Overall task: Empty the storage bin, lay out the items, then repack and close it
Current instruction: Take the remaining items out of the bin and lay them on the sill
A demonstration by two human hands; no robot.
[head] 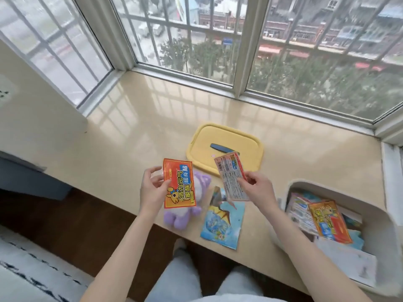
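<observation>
While L grip [152,189] holds red pkt [180,184] | R grip [259,189] holds pale pkt [231,174] | bin [316,184] open

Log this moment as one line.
left hand: holds orange packet | right hand: holds pale packet | bin: open, part full | lid: on sill | laid out: plush, blue packet

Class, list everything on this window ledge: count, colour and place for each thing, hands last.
window ledge: one, beige, below the window
lid: one, yellow, dark handle, flat at far middle
plush toy: one, purple and white, near edge
blue packet: one, flat, right of the toy
storage bin: one, white, open, far right
bin packets: several, mixed colours, inside the bin
orange packet: one, held up over the toy
pale packet: one, held up near the lid
left hand: one, pinching the orange packet
right hand: one, pinching the pale packet
</observation>
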